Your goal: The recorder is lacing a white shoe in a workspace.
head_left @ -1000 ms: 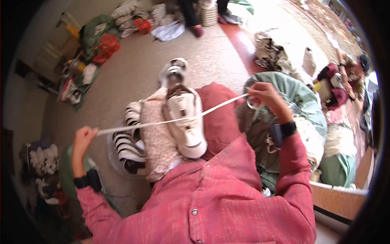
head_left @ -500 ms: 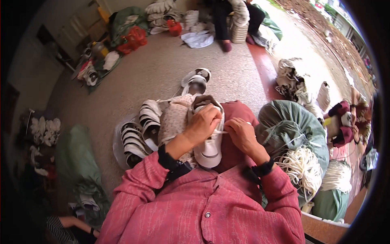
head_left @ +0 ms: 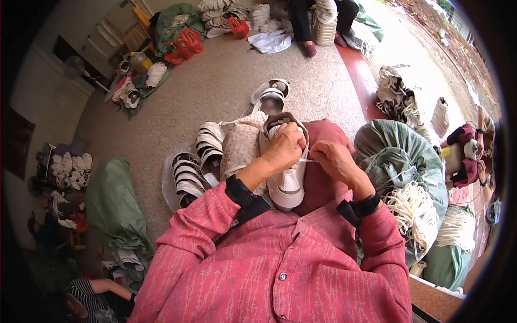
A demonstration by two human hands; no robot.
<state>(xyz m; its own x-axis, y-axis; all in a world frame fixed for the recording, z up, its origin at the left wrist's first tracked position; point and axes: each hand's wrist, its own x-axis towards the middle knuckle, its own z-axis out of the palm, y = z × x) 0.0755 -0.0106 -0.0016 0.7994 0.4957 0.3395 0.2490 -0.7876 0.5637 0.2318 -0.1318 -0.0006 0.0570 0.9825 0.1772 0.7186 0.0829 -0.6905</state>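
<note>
A white sneaker (head_left: 287,192) rests on my lap, its grey-edged toe toward me and its brown-lined opening away from me. My left hand (head_left: 284,146) is closed over the lacing, gripping the upper; its fingertips are partly hidden. Just to the right, my right hand (head_left: 338,161) pinches a white shoelace (head_left: 307,160), which stretches across to the shoe's side. Under the sneaker lie a patterned cloth (head_left: 237,148) on the left and dark red cloth (head_left: 328,134) on the right.
Stacked white shoes (head_left: 187,177) stand left of my lap, with more shoes (head_left: 271,97) beyond. On my right, a green sack (head_left: 396,145) carries a bundle of white laces (head_left: 412,215). Another green sack (head_left: 113,199) lies left. A seated person's legs (head_left: 301,24) show at the far side.
The view has shifted, so the surroundings appear farther right. Both hands stay at the sneaker, with the shoelace still held between the right fingers. More of a person shows at lower left.
</note>
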